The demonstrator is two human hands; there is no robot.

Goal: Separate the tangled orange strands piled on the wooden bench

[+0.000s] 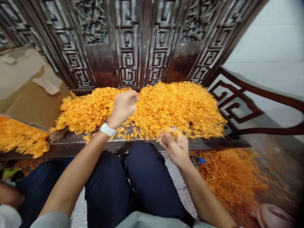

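A long heap of small yellow-orange flowers [180, 101] lies along the dark wooden bench [142, 145] in front of my knees. My left hand [125, 103], with a white watch [107, 129] on its wrist, is raised over the left part of this heap. Its fingers look curled but are smeared by motion, so whether they hold anything is unclear. Near the bench's front edge, my right hand [174, 144] is closed, thumb against fingers, on a small bunch of yellow flowers [174, 133].
Torn cardboard [33, 88] stands at left, with more orange flowers [21, 136] beyond it. Orange stems [232, 177] cover the floor at right, beside a blue-capped bottle [198, 160]. A carved wooden back [128, 41] and armrest [258, 95] bound the bench. Another person's leg [42, 183] is at left.
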